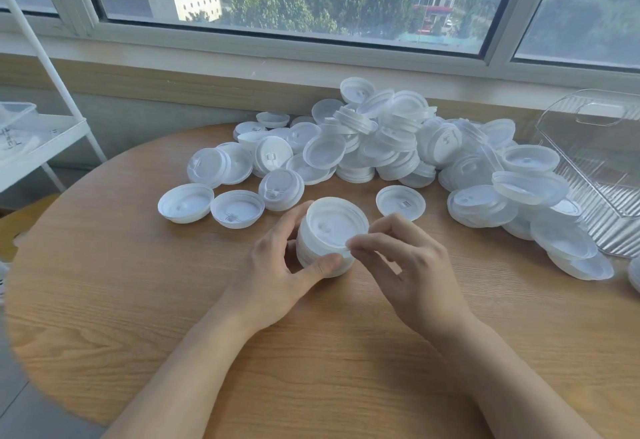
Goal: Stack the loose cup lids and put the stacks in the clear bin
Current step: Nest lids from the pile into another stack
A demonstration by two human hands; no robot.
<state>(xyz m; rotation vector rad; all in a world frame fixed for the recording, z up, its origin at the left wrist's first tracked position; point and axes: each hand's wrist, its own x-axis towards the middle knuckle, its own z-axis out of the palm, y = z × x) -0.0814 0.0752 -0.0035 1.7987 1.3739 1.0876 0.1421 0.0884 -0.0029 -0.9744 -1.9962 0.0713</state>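
A short stack of white cup lids [332, 231] stands on the round wooden table [138, 300] in front of me. My left hand [280, 272] grips the stack from the left, thumb curled across its front. My right hand [408, 265] pinches the rim of the top lid at the stack's right edge with thumb and forefinger. Behind the stack lies a large heap of loose lids [381, 141], spread from the table's middle to its right side. The clear bin [588, 175] stands at the right edge, open side towards the heap, with nothing visible inside.
Three single lids [186, 202] [237, 208] [400, 202] lie apart just behind the stack. A white shelf rack [38, 137] stands left of the table. A window sill and wall run close behind the heap.
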